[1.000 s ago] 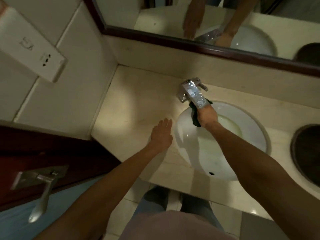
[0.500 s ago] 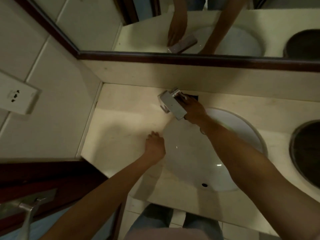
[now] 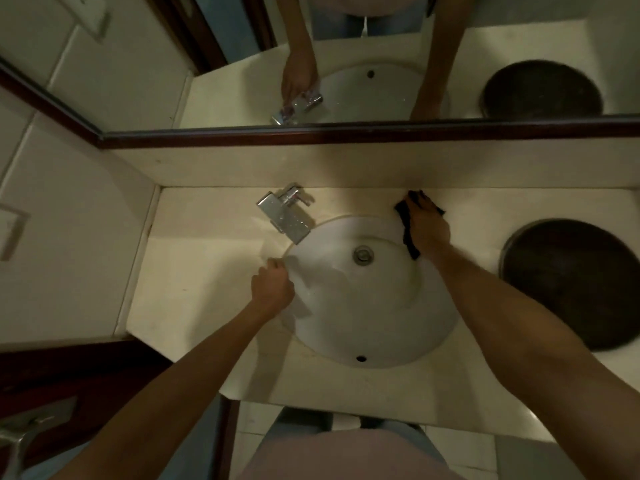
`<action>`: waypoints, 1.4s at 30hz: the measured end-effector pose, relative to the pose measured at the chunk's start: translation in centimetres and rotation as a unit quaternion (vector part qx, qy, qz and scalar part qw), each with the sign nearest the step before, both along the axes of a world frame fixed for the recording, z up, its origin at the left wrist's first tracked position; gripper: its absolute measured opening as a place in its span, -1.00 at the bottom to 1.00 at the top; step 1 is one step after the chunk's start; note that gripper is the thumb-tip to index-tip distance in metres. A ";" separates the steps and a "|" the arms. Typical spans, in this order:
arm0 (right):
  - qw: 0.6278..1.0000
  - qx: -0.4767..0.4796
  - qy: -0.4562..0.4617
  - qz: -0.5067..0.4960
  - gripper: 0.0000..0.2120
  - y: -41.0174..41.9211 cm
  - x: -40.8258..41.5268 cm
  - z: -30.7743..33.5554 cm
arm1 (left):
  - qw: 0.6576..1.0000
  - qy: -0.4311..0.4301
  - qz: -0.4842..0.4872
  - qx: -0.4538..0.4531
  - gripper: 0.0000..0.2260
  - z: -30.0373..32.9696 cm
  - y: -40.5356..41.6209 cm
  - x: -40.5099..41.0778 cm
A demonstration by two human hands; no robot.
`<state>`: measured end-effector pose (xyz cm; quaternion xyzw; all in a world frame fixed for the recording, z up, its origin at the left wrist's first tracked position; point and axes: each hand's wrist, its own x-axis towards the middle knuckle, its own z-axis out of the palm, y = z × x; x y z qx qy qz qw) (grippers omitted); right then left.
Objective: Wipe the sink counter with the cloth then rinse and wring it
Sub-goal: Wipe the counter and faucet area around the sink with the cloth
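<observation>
Counter [image 3: 207,271]: R hand [image 3: 427,230] pressing cloth [image 3: 408,237] by sink rim [image 3: 450,317].

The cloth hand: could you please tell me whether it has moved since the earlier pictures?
Yes. The right hand with the cloth has gone from the faucet rightward to the counter beyond the basin's far right rim.

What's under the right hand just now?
A dark cloth lies under the right hand, pressed on the cream stone counter at the white round basin's far rim. Its edges stick out; the middle and the counter beneath are covered.
</observation>
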<state>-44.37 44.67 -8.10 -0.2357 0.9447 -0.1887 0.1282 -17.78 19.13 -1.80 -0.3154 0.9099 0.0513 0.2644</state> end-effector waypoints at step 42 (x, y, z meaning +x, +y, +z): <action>0.966 -0.154 -0.128 0.166 -0.55 -18.9 10.7 0.3 | 0.973 0.097 0.209 0.023 -0.25 -0.1 2.2 17.1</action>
